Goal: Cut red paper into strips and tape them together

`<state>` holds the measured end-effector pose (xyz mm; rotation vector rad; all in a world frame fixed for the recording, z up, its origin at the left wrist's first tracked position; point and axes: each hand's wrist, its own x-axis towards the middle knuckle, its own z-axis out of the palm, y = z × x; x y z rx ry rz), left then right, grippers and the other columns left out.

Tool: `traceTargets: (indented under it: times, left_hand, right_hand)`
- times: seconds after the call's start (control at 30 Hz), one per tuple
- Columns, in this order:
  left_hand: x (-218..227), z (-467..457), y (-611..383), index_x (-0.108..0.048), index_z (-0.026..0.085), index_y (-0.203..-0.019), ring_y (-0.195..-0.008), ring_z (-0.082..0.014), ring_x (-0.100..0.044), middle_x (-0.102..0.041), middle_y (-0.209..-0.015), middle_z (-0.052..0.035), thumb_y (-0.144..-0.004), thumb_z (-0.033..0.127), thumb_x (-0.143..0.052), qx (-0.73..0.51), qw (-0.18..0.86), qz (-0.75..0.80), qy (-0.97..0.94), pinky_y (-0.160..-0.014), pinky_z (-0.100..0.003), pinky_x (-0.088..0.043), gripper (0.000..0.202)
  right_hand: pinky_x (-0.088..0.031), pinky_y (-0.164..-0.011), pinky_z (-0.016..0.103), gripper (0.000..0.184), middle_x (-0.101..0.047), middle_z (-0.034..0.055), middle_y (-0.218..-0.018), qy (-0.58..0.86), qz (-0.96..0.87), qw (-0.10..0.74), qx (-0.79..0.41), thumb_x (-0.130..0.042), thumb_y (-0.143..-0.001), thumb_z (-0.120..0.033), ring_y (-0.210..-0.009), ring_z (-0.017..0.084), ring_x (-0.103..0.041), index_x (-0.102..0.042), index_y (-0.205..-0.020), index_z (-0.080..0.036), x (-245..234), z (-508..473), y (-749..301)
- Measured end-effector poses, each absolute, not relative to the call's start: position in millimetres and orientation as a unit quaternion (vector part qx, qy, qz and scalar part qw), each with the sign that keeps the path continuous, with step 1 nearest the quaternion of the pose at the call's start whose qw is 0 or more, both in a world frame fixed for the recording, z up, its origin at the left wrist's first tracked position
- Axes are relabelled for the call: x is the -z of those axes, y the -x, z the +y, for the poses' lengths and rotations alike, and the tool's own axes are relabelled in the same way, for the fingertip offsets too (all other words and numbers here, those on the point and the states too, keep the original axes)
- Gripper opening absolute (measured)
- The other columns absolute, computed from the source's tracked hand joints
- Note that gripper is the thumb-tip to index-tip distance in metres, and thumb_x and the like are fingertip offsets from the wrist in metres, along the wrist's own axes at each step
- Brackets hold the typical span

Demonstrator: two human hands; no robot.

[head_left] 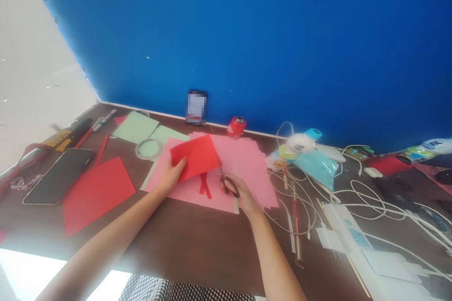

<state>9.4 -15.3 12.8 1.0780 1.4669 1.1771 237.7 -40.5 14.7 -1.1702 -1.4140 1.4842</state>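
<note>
My left hand [173, 174] grips the left side of a red paper sheet [196, 155], thumb on top, and holds it tilted above the table. In my right hand [240, 188] is a pair of scissors [230, 187], fingers through the dark handles. The blades point up at the right edge of the red sheet; whether they are parted is too small to tell. Below lie two crossed red paper strips [205, 186] on a spread of pink paper sheets [243, 157].
At left lie another red sheet [113, 188], a phone [58, 176], green papers [137, 127] and a tape roll [148, 148]. A red container [236, 127] stands by the blue wall. White cables [367, 200], a glue bottle [289, 150] and a power strip [349, 225] crowd the right.
</note>
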Motion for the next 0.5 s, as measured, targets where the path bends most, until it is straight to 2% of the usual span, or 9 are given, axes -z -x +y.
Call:
traceTargets:
  times: [0.3,0.5]
  left_hand:
    - [-18.4,-16.2,-10.1,-0.056,0.022,-0.11,-0.096,-0.0246,-0.061,-0.063,-0.107,-0.0066,-0.078,0.043,-0.052,-0.474,0.46,0.599,-0.452,-0.077,-0.033,-0.051,0.038]
    - [-15.1,-16.1,-9.6,-0.055,0.025,-0.11,-0.095,-0.0222,-0.061,-0.064,-0.106,-0.0042,-0.079,0.043,-0.05,-0.474,0.446,0.606,-0.457,-0.076,-0.031,-0.052,0.036]
  right_hand:
    - [-0.033,-0.057,0.026,0.028,-0.05,0.001,-0.067,0.443,-0.563,0.378,-0.587,-0.049,-0.081,-0.038,-0.063,0.014,-0.044,-0.06,-0.098,-0.018,-14.7,-40.5,-237.5]
    - [-0.034,-0.059,0.026,0.029,-0.051,0.0014,-0.069,0.447,-0.567,0.365,-0.588,-0.05,-0.081,-0.038,-0.064,0.014,-0.044,-0.06,-0.098,-0.017,-16.5,-40.8,-237.4]
